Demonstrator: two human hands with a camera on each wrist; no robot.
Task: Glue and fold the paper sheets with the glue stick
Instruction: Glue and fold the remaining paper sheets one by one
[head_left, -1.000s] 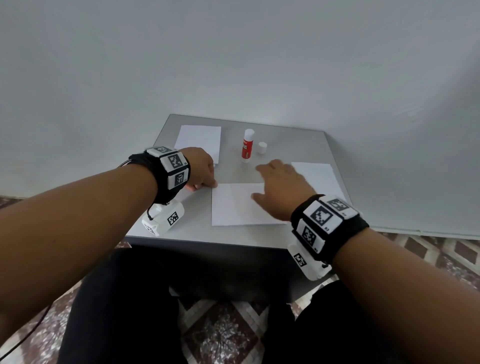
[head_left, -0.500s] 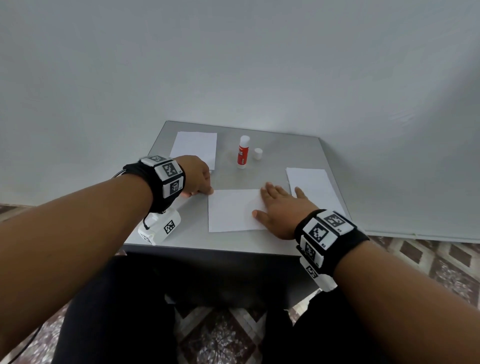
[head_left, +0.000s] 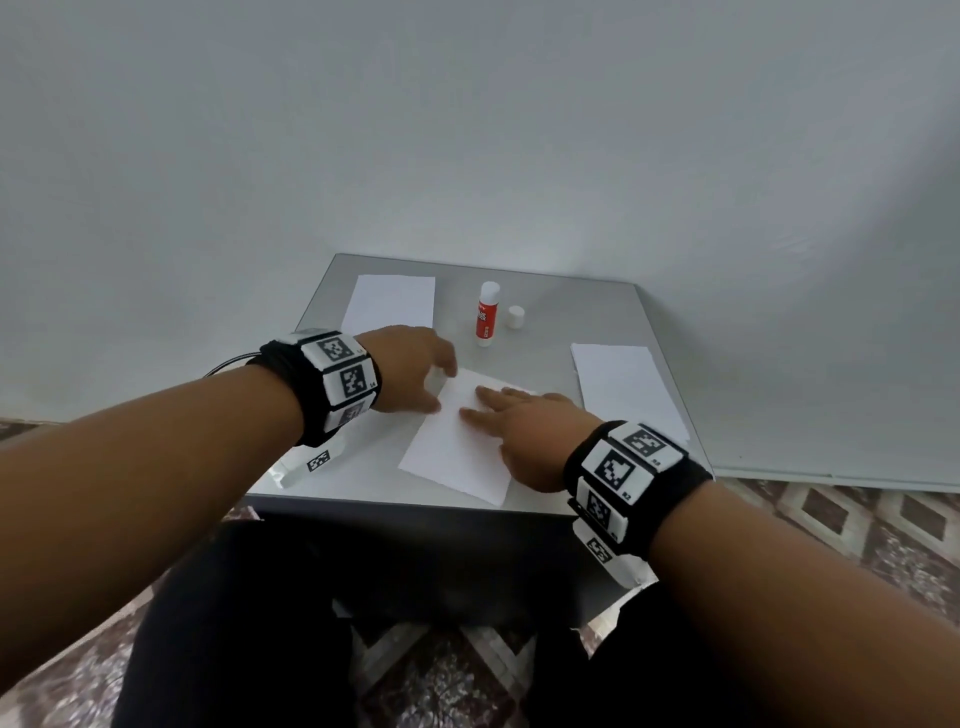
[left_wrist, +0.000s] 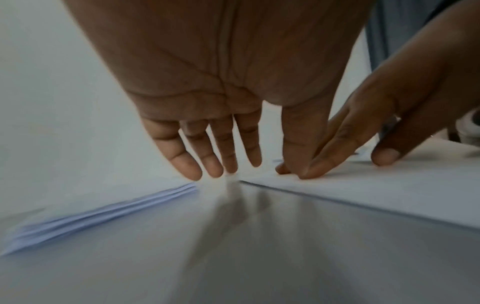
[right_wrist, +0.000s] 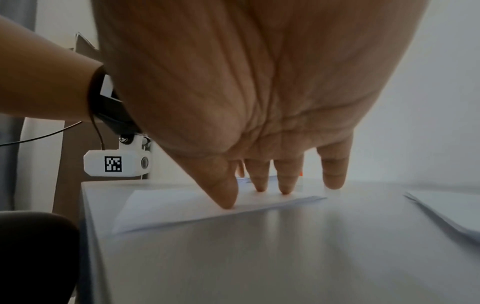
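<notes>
Squaring up the center sheet (head_left: 457, 447) w/ both hands flat, right hand (head_left: 524, 431) pressing, left hand (head_left: 415, 369) unclenched at its corner; next: grab glue stick (head_left: 487, 314), upper center.

right hand (right_wrist: 259, 92) | fingers (right_wrist: 285, 181) straight, tips on paper sheet (right_wrist: 182, 205) | table (right_wrist: 259, 257)

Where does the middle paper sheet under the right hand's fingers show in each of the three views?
Head: middle paper sheet lies centre, skewed, on the table.
Left wrist: right side.
Right wrist: lower centre-left.
Shared landmark: the right hand touching it with straight fingers.
</notes>
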